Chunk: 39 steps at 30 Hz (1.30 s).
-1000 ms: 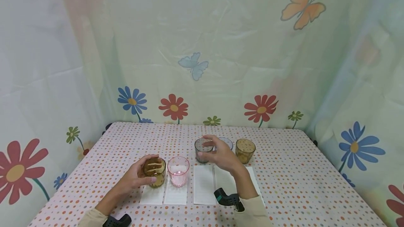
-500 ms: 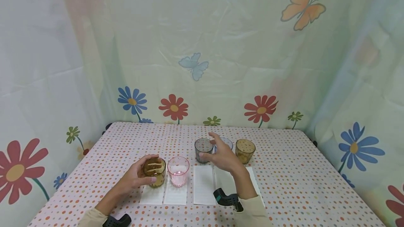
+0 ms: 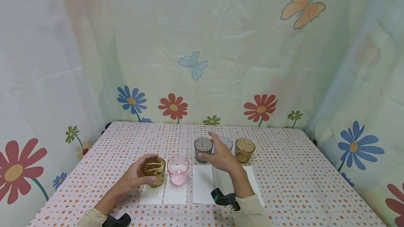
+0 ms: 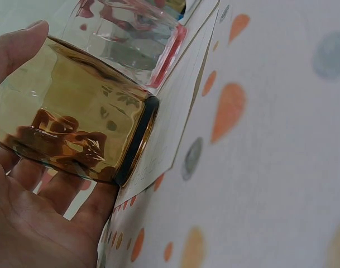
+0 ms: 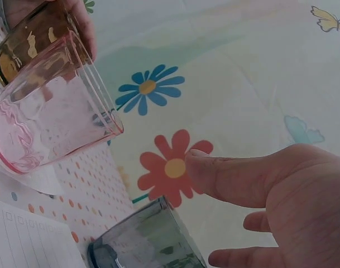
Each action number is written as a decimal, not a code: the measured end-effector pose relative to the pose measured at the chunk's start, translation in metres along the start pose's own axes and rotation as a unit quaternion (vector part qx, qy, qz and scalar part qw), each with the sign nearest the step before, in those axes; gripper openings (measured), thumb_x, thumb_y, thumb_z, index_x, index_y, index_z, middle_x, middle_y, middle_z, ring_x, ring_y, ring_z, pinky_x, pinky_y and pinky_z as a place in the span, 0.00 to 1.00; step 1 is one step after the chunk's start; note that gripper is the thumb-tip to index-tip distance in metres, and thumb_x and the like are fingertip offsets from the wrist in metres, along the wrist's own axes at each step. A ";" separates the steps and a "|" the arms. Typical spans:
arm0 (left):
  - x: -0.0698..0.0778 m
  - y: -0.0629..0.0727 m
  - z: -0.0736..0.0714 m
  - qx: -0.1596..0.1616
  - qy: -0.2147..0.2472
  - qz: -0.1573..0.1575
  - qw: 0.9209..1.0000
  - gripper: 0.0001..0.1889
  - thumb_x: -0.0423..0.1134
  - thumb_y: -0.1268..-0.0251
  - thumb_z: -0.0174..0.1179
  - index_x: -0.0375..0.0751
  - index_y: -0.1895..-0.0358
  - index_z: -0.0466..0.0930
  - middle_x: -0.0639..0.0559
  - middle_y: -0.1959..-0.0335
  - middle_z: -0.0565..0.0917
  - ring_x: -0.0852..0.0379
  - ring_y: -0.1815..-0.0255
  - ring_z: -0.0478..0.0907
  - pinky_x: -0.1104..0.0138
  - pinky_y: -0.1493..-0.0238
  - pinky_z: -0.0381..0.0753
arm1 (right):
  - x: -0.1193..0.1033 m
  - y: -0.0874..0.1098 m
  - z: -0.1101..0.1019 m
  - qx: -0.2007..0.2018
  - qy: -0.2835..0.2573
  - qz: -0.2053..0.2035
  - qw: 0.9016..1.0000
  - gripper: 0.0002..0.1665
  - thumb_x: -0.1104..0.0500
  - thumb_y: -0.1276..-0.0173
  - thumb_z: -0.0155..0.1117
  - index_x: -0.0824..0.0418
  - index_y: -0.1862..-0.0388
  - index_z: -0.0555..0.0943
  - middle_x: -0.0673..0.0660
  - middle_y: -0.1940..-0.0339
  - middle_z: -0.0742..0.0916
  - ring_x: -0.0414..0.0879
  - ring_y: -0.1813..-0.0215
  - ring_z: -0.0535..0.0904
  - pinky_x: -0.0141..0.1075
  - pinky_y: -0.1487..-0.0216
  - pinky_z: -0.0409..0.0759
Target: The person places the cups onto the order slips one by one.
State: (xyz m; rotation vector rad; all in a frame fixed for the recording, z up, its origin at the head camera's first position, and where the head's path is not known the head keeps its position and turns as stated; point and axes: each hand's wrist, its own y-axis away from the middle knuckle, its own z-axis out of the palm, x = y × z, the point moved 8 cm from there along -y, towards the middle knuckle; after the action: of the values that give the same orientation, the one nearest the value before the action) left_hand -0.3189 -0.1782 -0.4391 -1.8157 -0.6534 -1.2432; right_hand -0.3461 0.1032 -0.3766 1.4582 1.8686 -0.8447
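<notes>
My left hand (image 3: 134, 177) grips an amber glass (image 3: 159, 180), thumb on the near side and fingers round the far side. In the left wrist view this tumbler (image 4: 75, 106) stands upright with its base on a paper sheet. Just right of it stands a pink-tinted glass (image 3: 178, 177) on another sheet. My right hand (image 3: 224, 158) hovers beside a smoky grey glass (image 3: 203, 145), thumb and fingers spread apart; the right wrist view shows the grey tumbler (image 5: 142, 237) just below the fingers. A pale blue glass (image 3: 228, 143) is partly hidden behind this hand.
A second amber glass (image 3: 245, 150) stands at the right end of the back row. White paper sheets (image 3: 203, 186) lie side by side in front, some partly covered by the right forearm. The dotted tablecloth (image 3: 300, 178) reaches a flowered curtain (image 3: 221, 87) behind.
The right hand's fingers have lifted off from over the grey glass and straightened, moving slightly right; that glass stays in place. The left hand keeps its grip on the amber glass.
</notes>
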 end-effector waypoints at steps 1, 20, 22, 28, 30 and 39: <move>0.000 0.000 0.000 0.000 0.001 0.000 1.000 0.35 0.26 0.33 0.60 0.28 0.25 0.57 0.24 0.32 0.67 0.39 0.34 0.74 0.60 0.36 0.79 | 0.001 0.000 0.001 0.000 0.004 0.002 1.000 0.55 0.52 0.34 0.74 0.56 0.17 0.52 0.71 0.24 0.68 0.70 0.29 0.70 0.66 0.35 0.71; 0.004 0.000 0.003 -0.010 0.011 0.007 1.000 0.34 0.23 0.32 0.58 0.27 0.25 0.56 0.20 0.32 0.64 0.32 0.33 0.72 0.57 0.37 0.80 | 0.008 -0.008 0.008 0.029 0.017 0.013 0.999 0.56 0.47 0.32 0.72 0.56 0.16 0.50 0.67 0.20 0.63 0.68 0.22 0.60 0.67 0.29 0.64; 0.004 0.000 0.003 -0.011 0.011 0.008 1.000 0.34 0.23 0.32 0.57 0.27 0.25 0.56 0.21 0.32 0.65 0.32 0.33 0.72 0.57 0.37 0.80 | 0.010 -0.009 0.009 0.036 0.019 0.017 0.999 0.55 0.46 0.32 0.71 0.56 0.16 0.50 0.67 0.20 0.64 0.69 0.23 0.61 0.67 0.30 0.65; 0.004 0.000 0.002 -0.008 0.010 0.005 1.000 0.34 0.22 0.33 0.58 0.27 0.25 0.56 0.21 0.32 0.65 0.31 0.33 0.72 0.57 0.37 0.80 | 0.016 -0.012 0.010 0.055 0.029 0.035 0.997 0.54 0.45 0.32 0.70 0.55 0.16 0.52 0.67 0.21 0.66 0.69 0.24 0.64 0.67 0.32 0.67; 0.004 -0.001 0.002 -0.008 0.011 0.003 1.000 0.34 0.22 0.33 0.57 0.27 0.25 0.56 0.22 0.32 0.65 0.30 0.33 0.71 0.57 0.37 0.80 | 0.017 -0.013 0.011 0.059 0.030 0.040 0.997 0.53 0.45 0.32 0.70 0.55 0.17 0.53 0.67 0.21 0.66 0.69 0.24 0.64 0.67 0.32 0.67; 0.002 0.000 0.001 -0.004 -0.006 -0.004 1.000 0.34 0.25 0.32 0.59 0.29 0.25 0.57 0.24 0.32 0.67 0.33 0.34 0.73 0.57 0.36 0.78 | 0.016 -0.018 0.020 0.056 0.027 0.023 0.998 0.52 0.47 0.31 0.70 0.57 0.17 0.54 0.65 0.20 0.64 0.67 0.22 0.60 0.65 0.28 0.63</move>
State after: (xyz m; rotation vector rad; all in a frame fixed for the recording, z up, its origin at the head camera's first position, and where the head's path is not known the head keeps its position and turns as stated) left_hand -0.3174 -0.1773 -0.4374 -1.8294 -0.6646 -1.2427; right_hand -0.3654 0.0938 -0.3992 1.6006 1.8465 -0.9081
